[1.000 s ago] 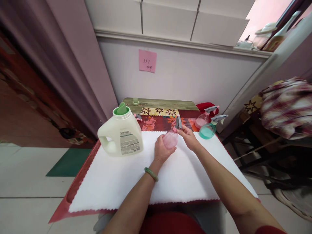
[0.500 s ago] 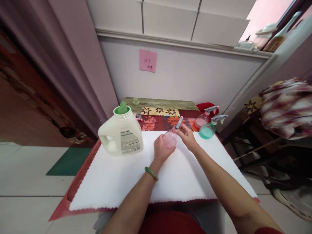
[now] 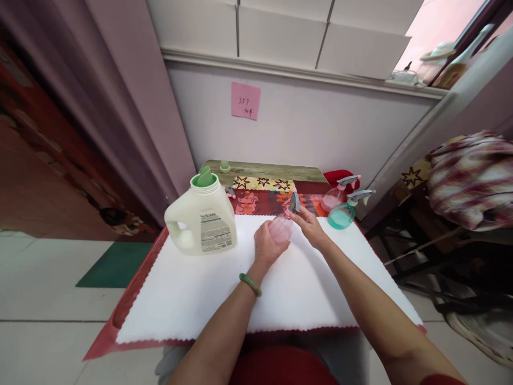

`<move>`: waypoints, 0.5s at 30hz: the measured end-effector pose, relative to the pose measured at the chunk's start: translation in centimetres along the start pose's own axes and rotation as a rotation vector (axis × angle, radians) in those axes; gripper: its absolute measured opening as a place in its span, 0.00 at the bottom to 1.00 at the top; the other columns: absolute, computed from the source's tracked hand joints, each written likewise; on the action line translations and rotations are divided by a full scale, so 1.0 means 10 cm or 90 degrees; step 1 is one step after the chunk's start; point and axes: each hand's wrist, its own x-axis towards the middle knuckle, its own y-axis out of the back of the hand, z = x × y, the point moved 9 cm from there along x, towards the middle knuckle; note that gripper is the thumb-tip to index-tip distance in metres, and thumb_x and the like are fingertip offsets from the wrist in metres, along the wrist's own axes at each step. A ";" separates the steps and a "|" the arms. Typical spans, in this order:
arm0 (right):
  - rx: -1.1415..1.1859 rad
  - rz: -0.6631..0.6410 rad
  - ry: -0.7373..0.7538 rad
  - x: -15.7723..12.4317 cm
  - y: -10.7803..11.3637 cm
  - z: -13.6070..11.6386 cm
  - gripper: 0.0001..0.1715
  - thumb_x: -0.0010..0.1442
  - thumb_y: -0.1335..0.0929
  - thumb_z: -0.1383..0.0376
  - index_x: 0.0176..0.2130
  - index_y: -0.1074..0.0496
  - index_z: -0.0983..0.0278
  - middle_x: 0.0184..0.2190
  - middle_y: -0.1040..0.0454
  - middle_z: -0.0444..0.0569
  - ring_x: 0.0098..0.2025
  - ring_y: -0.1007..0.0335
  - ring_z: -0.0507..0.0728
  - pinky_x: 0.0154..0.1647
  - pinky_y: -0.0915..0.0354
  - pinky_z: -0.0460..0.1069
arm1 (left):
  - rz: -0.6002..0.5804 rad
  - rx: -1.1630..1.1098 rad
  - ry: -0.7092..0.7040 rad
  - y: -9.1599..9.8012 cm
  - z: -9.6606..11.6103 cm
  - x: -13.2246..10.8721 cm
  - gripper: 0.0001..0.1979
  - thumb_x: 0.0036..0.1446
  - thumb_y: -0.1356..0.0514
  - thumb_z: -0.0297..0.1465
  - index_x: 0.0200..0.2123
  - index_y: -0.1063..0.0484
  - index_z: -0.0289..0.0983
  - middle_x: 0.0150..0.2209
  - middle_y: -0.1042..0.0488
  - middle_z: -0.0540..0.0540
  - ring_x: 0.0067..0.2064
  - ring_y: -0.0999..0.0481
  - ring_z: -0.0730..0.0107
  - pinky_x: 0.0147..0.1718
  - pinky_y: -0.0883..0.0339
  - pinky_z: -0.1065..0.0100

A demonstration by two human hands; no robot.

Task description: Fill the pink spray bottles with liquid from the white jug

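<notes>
My left hand (image 3: pixel 266 247) is wrapped round the body of a small pink spray bottle (image 3: pixel 280 228) that stands on a white cloth (image 3: pixel 200 294). The fingers of my right hand (image 3: pixel 310 227) pinch the bottle's neck just under its grey trigger head (image 3: pixel 294 202). A green bangle (image 3: pixel 250 284) sits on my left wrist. A large cream detergent jug (image 3: pixel 203 220) with a green cap stands to the left on the cloth, apart from my hands.
A second pink spray bottle (image 3: pixel 335 195) and a teal spray bottle (image 3: pixel 344 212) stand at the table's right back edge. A small green cap (image 3: pixel 225 166) lies at the far edge near the wall. A chair with plaid cloth (image 3: pixel 471 179) is at the right.
The grey trigger head has turned a little between the frames while both hands stay on the pink bottle. The view has shifted slightly.
</notes>
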 end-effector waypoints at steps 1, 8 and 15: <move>0.004 -0.011 -0.006 -0.01 0.00 -0.02 0.24 0.61 0.26 0.48 0.52 0.23 0.58 0.50 0.21 0.49 0.52 0.27 0.62 0.59 0.34 0.58 | -0.001 0.001 0.000 0.00 0.00 0.00 0.42 0.34 0.24 0.36 0.54 0.35 0.44 0.51 0.24 0.39 0.55 0.24 0.39 0.58 0.35 0.42; 0.052 -0.037 -0.043 -0.02 -0.01 0.02 0.24 0.59 0.25 0.48 0.50 0.23 0.57 0.49 0.20 0.49 0.55 0.27 0.62 0.62 0.35 0.60 | -0.005 0.001 0.007 -0.01 -0.01 -0.01 0.42 0.34 0.24 0.35 0.55 0.33 0.43 0.53 0.24 0.38 0.56 0.25 0.40 0.60 0.37 0.42; 0.140 -0.013 -0.083 0.01 0.01 0.12 0.23 0.58 0.23 0.50 0.50 0.24 0.54 0.50 0.20 0.47 0.56 0.26 0.62 0.63 0.33 0.61 | -0.013 0.006 0.010 -0.02 -0.03 0.00 0.42 0.35 0.25 0.36 0.55 0.35 0.44 0.52 0.24 0.39 0.55 0.25 0.42 0.59 0.35 0.45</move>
